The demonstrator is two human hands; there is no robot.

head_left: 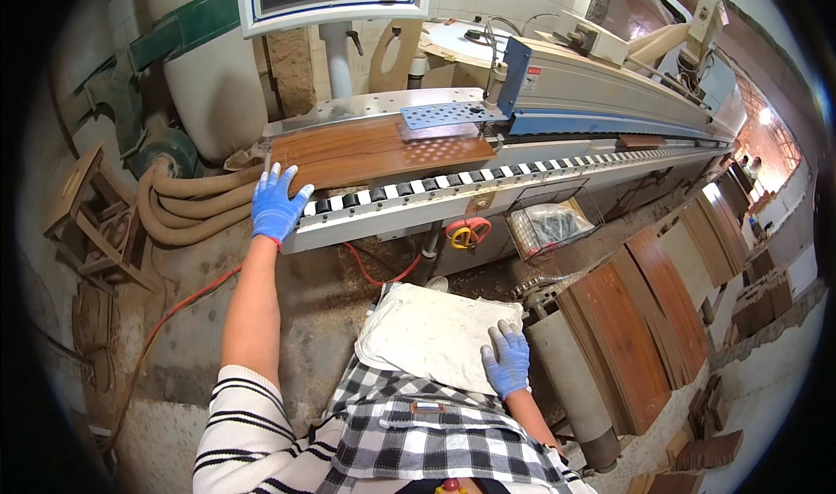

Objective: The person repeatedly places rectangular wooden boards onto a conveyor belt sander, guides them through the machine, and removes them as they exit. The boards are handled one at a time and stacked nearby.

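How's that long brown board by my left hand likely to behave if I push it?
The brown board looks stiff: it lies flat, with no visible drooping. Its glossy face may be somewhat slippery under your gloved left hand. Being broad and flat, it would probably slide rather than roll or tip.

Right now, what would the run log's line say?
left hand: on brown board, left end | right hand: on white cloth | board: on machine

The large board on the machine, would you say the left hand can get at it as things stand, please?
Most likely yes: the left hand has its fingers spread at the left end of the board, with nothing visible in between.
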